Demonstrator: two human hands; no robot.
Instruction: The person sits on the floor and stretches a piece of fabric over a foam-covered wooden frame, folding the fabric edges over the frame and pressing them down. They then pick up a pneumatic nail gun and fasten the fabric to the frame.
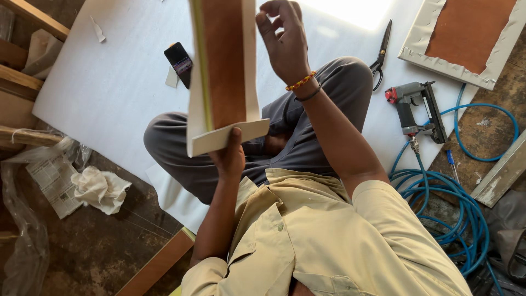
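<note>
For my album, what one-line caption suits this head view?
Seated cross-legged, a person's left hand holds a white-wrapped wooden panel, right hand raised beside it.

White sheet (109, 82) on floor, bearing phone (179, 63), scissors (381, 55), perhaps nailer (416, 109)

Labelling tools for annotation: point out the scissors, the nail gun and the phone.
scissors (382, 52): head view, on the blades near the pivot.
nail gun (408, 107): head view, on the grey body.
phone (179, 61): head view, on the dark screen.

Left hand (230, 156) grips a white-wrapped board (222, 77); right hand (282, 41) hovers beside it, fingers loose.
</note>
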